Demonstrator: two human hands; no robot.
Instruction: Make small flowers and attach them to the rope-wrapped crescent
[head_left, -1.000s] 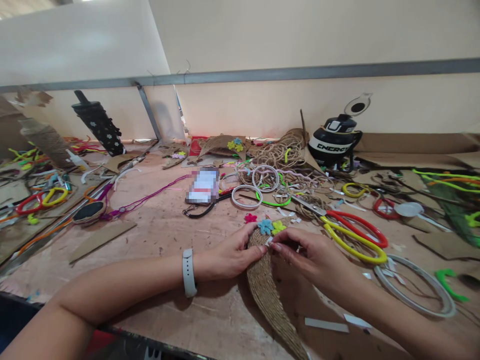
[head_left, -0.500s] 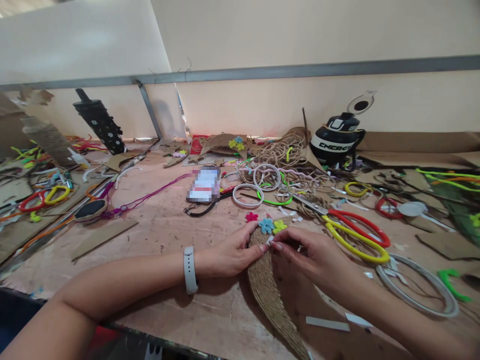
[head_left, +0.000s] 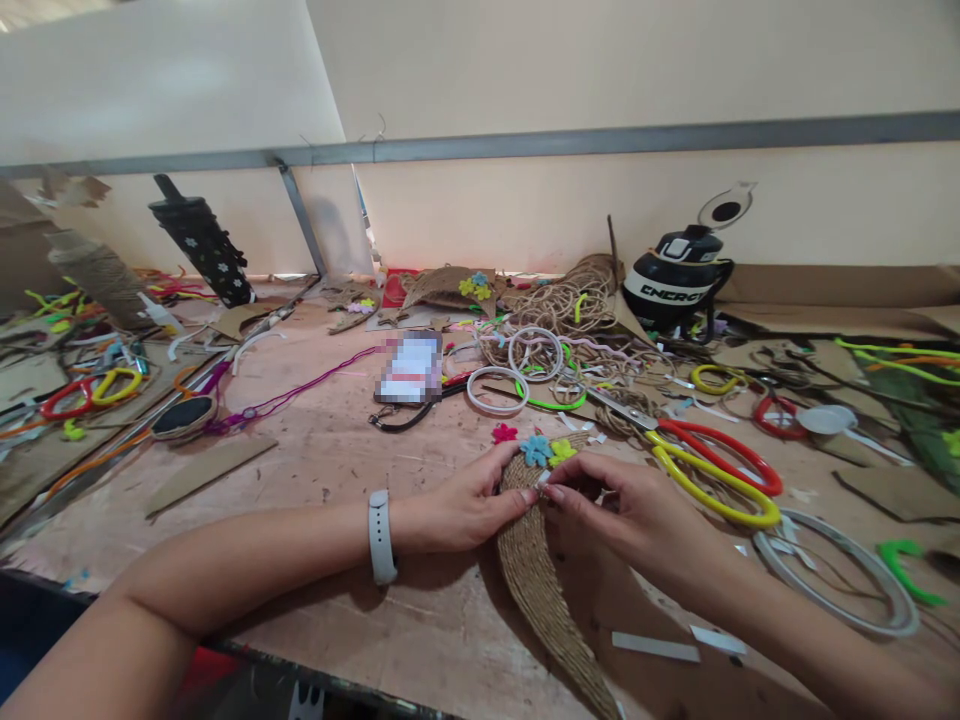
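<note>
A curved, crescent-shaped piece covered in rows of jute twine [head_left: 534, 575] lies under my hands, its tapered end toward the table's front. My left hand [head_left: 491, 500] grips its upper part, thumb on top. My right hand [head_left: 611, 500] pinches a small white piece, perhaps tape, [head_left: 541, 481] between thumb and forefinger against the twine surface, close to my left thumb. At the piece's top end are a blue flower [head_left: 536, 450] and a yellow-green flower [head_left: 562, 453]. Just left of them is a pink flower [head_left: 505, 433].
Red-and-yellow scissors [head_left: 712, 470] lie beside my right hand. Behind are a phone [head_left: 410, 368], white rings [head_left: 498, 391] and a twine heap [head_left: 562, 300]. A black bottle [head_left: 671, 285] stands at the back right. White strips [head_left: 655, 647] lie near my right forearm.
The view has shifted very slightly. Both hands keep their places on the twine-covered piece, with the right fingertips still pinching the small white piece.
</note>
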